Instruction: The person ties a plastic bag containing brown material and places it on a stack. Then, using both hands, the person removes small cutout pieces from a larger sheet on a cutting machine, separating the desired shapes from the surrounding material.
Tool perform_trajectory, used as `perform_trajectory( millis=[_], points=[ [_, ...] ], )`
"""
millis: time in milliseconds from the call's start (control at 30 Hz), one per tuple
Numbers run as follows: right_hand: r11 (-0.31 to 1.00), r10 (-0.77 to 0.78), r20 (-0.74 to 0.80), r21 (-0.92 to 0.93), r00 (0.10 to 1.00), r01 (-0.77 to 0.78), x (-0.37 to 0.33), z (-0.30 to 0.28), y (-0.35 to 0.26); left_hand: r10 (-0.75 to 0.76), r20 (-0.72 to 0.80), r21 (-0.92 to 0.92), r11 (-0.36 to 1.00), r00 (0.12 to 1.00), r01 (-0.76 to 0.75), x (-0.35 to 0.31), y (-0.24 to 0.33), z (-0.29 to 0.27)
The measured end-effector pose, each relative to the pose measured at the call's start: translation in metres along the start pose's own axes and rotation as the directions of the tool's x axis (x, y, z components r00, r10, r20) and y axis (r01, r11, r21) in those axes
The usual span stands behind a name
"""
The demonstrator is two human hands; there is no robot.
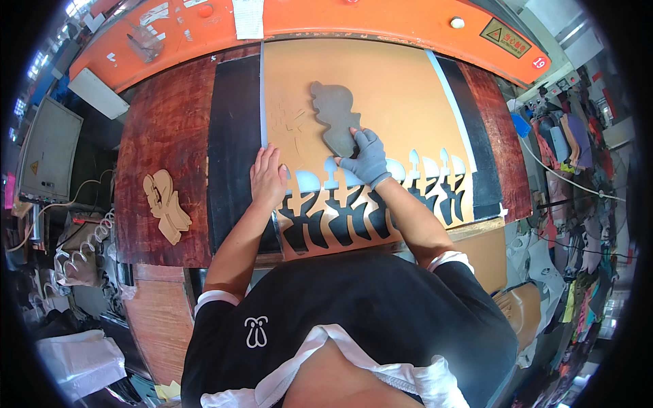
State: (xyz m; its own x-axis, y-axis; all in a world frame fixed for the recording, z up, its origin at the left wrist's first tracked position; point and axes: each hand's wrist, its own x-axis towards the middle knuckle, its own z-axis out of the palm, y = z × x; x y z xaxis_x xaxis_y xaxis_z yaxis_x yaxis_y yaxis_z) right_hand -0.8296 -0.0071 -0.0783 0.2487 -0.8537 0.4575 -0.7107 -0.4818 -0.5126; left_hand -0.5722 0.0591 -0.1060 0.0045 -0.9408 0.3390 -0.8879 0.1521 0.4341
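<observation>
A tan sheet of material (pixel 398 88) lies on the board in front of me. Near its middle rests a grey cutting die (pixel 333 112) with a wavy outline. My right hand (pixel 367 160), in a grey fingerless glove, grips the die's lower right end, with the thumb below it and the fingertips on its edge. Bare and flat, my left hand (pixel 269 178) presses on the sheet's left edge with its fingers stretched forward. Between my forearms and along the near edge, the sheet has a row of several shaped cut-outs (pixel 354 221), with dark board and white backing showing through.
A stack of cut tan pieces (pixel 163 204) sits on the reddish wooden board (pixel 163 122) at left. The orange machine beam (pixel 306 20) spans the far side. A grey metal box (pixel 51 149) stands left; hanging coloured scraps (pixel 568 143) fill the right. A coiled cable (pixel 88 241) hangs at left.
</observation>
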Motion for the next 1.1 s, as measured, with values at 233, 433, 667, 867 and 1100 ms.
perform_trajectory(
  millis=[233, 433, 667, 867, 1100],
  points=[
    [0.792, 0.274, 0.218, 0.502, 0.937, -0.348, 0.010, -0.018, 0.019, -0.005, 0.007, -0.024, 1.000, 1.000, 0.006, 0.000, -0.002, 0.001],
    [0.724, 0.447, 0.079, 0.552, 0.891, -0.412, -0.023, -0.056, 0.017, -0.006, 0.022, -0.059, 0.998, 1.000, 0.008, 0.003, -0.008, 0.005],
    [0.962, 0.147, 0.181, 0.203, 0.972, -0.183, -0.153, -0.100, -0.036, 0.063, -0.164, -0.239, 0.966, 0.984, -0.102, -0.054, 0.003, -0.030],
    [0.994, -0.111, -0.012, -0.006, 0.994, 0.111, -0.183, -0.082, -0.029, 0.048, 0.176, -0.145, 0.989, 0.983, -0.022, -0.154, 0.021, -0.052],
    [0.962, -0.266, -0.051, -0.076, 0.963, 0.261, -0.190, -0.076, -0.019, 0.223, -0.227, -0.030, 0.971, 0.948, -0.236, -0.170, 0.024, -0.030]
  ],
)
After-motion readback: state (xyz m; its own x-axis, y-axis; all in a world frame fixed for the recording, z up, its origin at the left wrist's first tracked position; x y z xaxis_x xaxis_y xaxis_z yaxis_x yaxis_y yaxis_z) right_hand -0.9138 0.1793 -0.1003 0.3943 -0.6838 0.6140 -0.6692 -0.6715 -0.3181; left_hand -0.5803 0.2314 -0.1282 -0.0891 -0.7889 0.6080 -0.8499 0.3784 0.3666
